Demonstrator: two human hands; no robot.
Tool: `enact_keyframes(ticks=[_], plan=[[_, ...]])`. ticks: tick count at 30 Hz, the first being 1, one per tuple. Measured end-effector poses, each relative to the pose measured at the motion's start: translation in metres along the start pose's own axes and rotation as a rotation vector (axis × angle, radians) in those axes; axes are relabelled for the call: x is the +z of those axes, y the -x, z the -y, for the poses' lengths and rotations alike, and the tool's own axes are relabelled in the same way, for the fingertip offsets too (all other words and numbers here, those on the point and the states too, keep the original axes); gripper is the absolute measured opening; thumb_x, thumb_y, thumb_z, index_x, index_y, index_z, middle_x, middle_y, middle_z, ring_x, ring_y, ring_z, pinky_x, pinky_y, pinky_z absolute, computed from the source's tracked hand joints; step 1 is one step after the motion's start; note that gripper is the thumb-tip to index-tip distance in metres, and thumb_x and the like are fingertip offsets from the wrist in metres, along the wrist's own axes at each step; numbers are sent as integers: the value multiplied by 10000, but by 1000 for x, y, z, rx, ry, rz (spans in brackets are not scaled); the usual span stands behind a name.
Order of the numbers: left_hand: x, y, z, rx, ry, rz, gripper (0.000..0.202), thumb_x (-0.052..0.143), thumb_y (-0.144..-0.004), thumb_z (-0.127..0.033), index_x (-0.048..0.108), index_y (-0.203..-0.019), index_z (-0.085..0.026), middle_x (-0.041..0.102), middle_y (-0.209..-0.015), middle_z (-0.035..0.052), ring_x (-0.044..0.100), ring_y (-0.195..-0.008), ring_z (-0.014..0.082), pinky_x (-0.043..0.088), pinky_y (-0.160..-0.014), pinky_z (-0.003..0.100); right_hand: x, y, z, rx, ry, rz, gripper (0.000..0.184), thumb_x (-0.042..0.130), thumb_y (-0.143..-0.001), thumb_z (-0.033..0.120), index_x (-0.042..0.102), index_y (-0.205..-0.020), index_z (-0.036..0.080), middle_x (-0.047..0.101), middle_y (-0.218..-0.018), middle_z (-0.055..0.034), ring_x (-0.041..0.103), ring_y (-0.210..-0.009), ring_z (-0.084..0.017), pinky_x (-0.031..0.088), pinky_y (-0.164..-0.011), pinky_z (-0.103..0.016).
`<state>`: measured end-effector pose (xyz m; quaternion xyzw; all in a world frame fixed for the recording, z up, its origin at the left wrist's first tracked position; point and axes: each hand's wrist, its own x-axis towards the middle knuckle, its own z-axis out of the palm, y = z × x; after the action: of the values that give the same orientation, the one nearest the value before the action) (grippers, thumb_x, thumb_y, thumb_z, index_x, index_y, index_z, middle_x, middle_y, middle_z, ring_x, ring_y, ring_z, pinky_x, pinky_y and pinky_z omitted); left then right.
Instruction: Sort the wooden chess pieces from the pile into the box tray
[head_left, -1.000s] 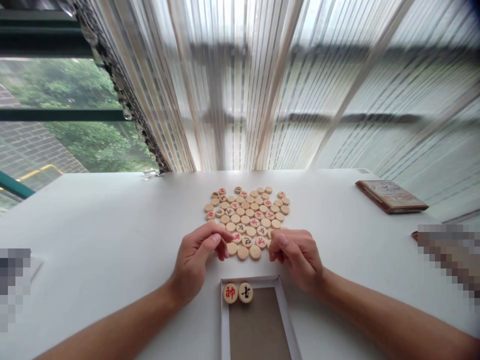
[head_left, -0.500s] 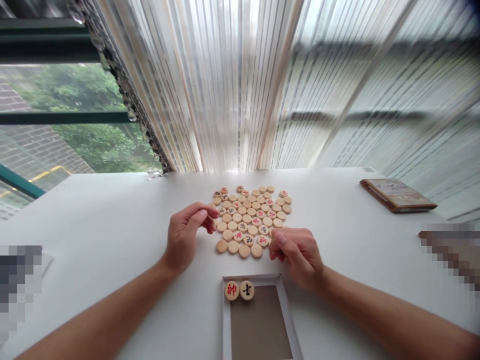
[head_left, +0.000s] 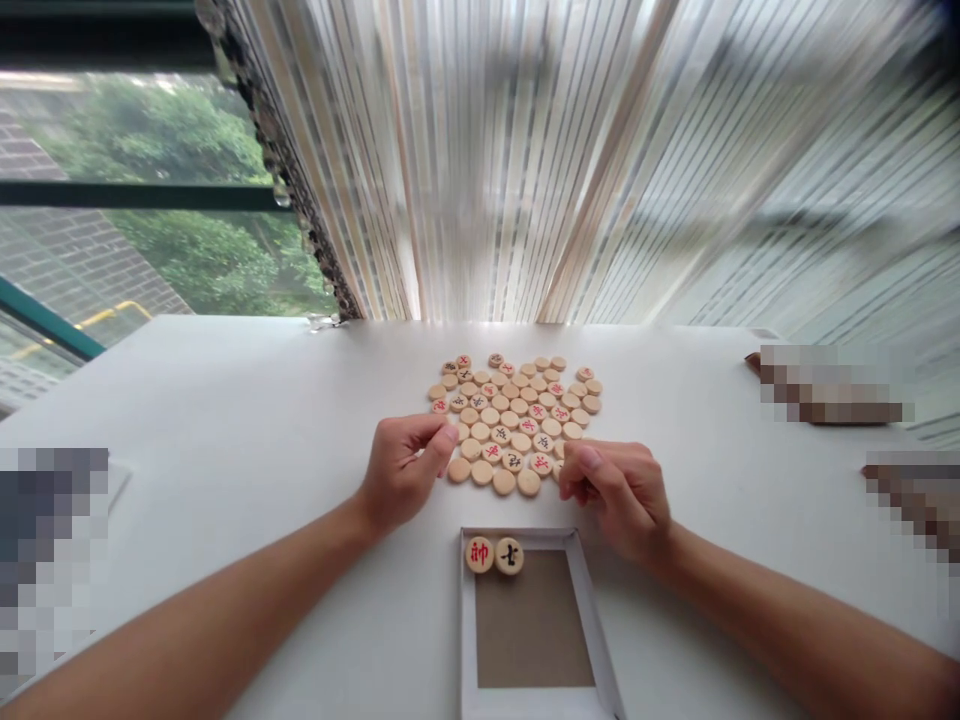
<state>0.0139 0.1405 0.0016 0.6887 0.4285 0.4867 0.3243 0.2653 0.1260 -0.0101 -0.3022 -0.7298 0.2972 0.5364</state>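
Round wooden Chinese chess pieces lie flat in a loose cluster on the white table, some with red or black characters up and many plain side up. My left hand is curled closed at the cluster's left edge, thumb against the fingers. At the lower right edge, my right hand is closed too, its fingertips beside the pieces. What either hand holds, if anything, is hidden. Nearer me is a shallow white box with a brown bottom. Inside its far left corner sit a red-character piece and a black-character piece, side by side.
Two brownish, partly blurred-out objects lie along the table's right side. A dark blurred-out item is at the left edge. Beyond the table hang striped string curtains and a window.
My left hand's fingers, more extended before, have curled in, and it has come closer to the pieces. My right hand stays closed beside the cluster. The view has shifted slightly.
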Motion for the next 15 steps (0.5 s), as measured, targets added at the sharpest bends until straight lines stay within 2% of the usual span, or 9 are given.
enact_keyframes(ticks=[4,15], plan=[[1,-1,-1,9,-11,-10,460,549,-942,-291,470,-499,-192,435,-471,-32,335,-479,96,248,-502,287,-1,1,-1,31,1,-2,530,440,-1091,265,632,-603,185,544,-528,7,483,-470,-107,356,-494,-255],[3,-2,0,40,-31,-9,468,547,-943,-280,397,-506,-204,370,-476,-42,304,-484,89,221,-495,289,-1,1,1,67,-6,-18,529,463,-1081,272,654,-597,181,561,-524,1,485,-469,-110,341,-485,-263]])
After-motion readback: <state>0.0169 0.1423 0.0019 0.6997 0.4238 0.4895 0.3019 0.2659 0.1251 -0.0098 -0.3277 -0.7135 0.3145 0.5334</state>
